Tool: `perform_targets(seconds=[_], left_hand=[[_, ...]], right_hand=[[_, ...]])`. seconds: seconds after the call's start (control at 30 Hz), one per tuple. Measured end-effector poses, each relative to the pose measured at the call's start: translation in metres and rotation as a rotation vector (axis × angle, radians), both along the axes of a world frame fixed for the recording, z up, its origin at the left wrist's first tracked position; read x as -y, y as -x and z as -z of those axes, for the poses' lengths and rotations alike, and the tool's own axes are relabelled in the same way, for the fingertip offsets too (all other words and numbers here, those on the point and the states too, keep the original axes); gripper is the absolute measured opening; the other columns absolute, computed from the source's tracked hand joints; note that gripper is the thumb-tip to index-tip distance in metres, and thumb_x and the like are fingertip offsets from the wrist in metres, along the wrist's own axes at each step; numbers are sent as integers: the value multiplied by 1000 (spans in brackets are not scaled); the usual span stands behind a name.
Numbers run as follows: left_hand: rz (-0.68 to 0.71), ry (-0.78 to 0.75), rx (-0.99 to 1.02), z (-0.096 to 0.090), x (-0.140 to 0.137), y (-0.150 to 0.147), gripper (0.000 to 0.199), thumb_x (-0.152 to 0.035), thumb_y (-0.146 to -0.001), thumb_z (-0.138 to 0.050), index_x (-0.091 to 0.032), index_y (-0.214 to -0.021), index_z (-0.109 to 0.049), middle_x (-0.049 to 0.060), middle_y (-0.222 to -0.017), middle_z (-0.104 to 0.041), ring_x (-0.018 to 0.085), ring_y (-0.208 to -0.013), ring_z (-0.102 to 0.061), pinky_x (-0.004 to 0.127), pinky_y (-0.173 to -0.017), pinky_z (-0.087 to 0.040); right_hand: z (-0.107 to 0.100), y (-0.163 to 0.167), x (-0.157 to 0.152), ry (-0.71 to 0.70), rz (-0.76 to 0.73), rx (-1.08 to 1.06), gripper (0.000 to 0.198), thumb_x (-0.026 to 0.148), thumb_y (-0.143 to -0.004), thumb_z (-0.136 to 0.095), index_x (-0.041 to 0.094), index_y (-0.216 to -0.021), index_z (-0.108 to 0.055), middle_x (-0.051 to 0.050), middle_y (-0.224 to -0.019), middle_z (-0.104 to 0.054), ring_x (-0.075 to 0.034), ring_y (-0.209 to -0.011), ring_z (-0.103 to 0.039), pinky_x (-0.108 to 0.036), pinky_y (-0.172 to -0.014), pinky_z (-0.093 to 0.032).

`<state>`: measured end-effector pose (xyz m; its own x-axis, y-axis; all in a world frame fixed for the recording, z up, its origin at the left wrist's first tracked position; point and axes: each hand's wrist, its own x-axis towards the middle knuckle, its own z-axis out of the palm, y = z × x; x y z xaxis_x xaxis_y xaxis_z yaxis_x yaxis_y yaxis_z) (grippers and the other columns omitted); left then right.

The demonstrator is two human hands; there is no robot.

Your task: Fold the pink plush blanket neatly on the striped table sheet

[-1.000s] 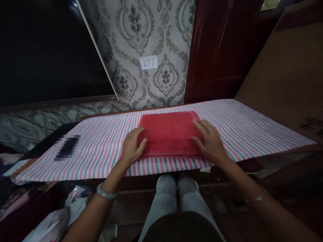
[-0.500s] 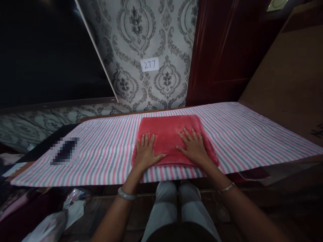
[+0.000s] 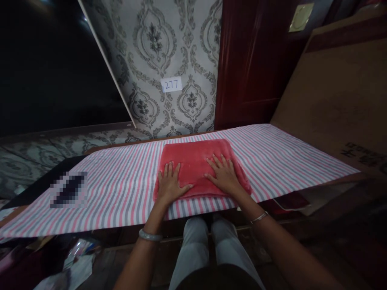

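Observation:
A red, plush-looking folded cloth [image 3: 193, 161], perhaps a blanket, lies flat as a rough rectangle in the middle of the table. My left hand [image 3: 170, 185] rests palm down on its near left part, fingers spread and thumb pointing right. On the near right part lies my right hand [image 3: 223, 174], also flat with the fingers apart. Neither hand grips anything. Under the red cloth spreads a striped tablecloth [image 3: 121, 181] in pink, grey and white.
A pixelated dark object [image 3: 69, 190] lies on the left of the table. Behind stand a large dark screen [image 3: 57, 68] and a patterned wall with a paper label [image 3: 171, 84]. A big cardboard box [image 3: 338, 92] rises at the right. Bags and clothes [image 3: 75, 266] lie low at left.
The camera view has turned slightly right, so the scene sits further left in the picture. Both hands stay flat on the red cloth in nearly the same places.

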<state>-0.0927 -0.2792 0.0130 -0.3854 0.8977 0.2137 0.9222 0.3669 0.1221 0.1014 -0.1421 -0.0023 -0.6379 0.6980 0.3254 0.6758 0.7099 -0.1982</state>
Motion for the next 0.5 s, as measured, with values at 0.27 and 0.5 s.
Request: perform_targets(seconds=[0.27,0.5], left_hand=[[167,159,176,-40,5,34,92,-77,-84,-47,-26,-157,-28,14,-166,-20,33,-152,-17,54,-120,-22],[119,76,45,-99,-72,26,87,-73,-87,-46,-25,-157,-28,12,-167,-16,35,-153,-13,58,-121,-15]], right_hand=[[-40,2,-8,181,-17,103,66,54,-97,-40,28,-157,-31,-8,-163,-31,-34,-149,-25,-55,-117,-24],[-94,44,-46,54,76,11,67,57,-99,-34,26,-158,-29,-11,-163,-29,-36,-150,-21,-57,-116,-22]])
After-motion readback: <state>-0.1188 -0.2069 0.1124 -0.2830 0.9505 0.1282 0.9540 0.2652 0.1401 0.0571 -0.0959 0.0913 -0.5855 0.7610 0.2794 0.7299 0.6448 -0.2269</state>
